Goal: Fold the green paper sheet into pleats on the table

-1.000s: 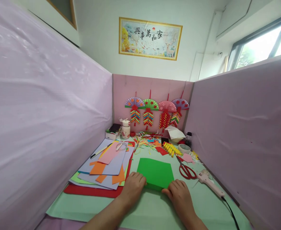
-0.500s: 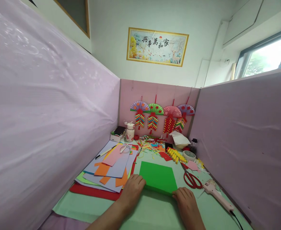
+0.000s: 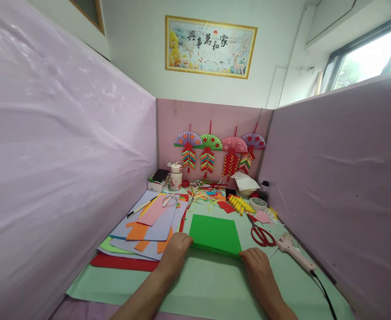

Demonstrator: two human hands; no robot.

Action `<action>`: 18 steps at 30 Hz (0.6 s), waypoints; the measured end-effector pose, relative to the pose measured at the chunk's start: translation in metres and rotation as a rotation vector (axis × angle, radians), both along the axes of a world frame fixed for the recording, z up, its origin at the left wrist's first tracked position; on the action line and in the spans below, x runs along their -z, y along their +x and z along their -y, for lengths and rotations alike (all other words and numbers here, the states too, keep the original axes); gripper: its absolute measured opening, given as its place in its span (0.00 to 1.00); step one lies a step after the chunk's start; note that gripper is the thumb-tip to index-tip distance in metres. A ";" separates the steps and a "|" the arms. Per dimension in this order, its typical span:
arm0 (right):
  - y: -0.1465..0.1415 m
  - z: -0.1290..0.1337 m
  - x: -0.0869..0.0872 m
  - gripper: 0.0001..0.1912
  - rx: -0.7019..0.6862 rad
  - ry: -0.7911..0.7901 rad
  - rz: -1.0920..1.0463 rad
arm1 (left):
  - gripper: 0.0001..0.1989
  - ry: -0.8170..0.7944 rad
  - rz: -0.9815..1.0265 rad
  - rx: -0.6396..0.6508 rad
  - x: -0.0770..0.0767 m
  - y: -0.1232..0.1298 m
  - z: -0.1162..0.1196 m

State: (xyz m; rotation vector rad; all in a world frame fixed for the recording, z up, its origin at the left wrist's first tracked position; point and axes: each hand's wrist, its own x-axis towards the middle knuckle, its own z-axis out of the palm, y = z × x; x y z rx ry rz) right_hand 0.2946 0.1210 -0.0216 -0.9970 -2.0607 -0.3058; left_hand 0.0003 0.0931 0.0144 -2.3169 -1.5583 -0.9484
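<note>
A green sheet of paper (image 3: pixel 214 233) lies on the pale green tabletop (image 3: pixel 205 284), its near edge turned into a narrow fold. At that edge's left end, my left hand (image 3: pixel 178 249) has its fingers closed on the paper. My right hand (image 3: pixel 256 263) pinches the near right corner in the same way. The thumbs are mostly hidden. Left of the paper, coloured sheets (image 3: pixel 162 218) lie stacked, with orange cut pieces on them. To its right are red-handled scissors (image 3: pixel 263 236) and a white glue gun (image 3: pixel 295 253).
Paper scraps (image 3: pixel 209 194), yellow paper rolls (image 3: pixel 240 205) and a tape roll (image 3: pixel 258 204) lie behind the paper. A bottle (image 3: pixel 176 177) stands at the back left. Fan-shaped ornaments (image 3: pixel 234 145) hang on the back panel. Purple-covered partitions (image 3: pixel 335 178) flank the table.
The camera view has tilted down and shifted slightly right. Both hands keep hold of the green paper's near edge, and its folded strip appears narrower and flatter.
</note>
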 end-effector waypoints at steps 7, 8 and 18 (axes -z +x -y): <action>0.003 0.000 0.003 0.09 0.056 0.002 -0.020 | 0.10 -0.015 0.041 0.000 0.001 0.001 0.002; 0.003 0.000 0.002 0.09 0.057 0.004 -0.025 | 0.10 -0.015 0.040 -0.004 0.001 0.001 0.002; 0.003 0.002 -0.001 0.13 0.076 0.019 -0.075 | 0.11 0.008 0.046 0.007 0.004 -0.004 -0.001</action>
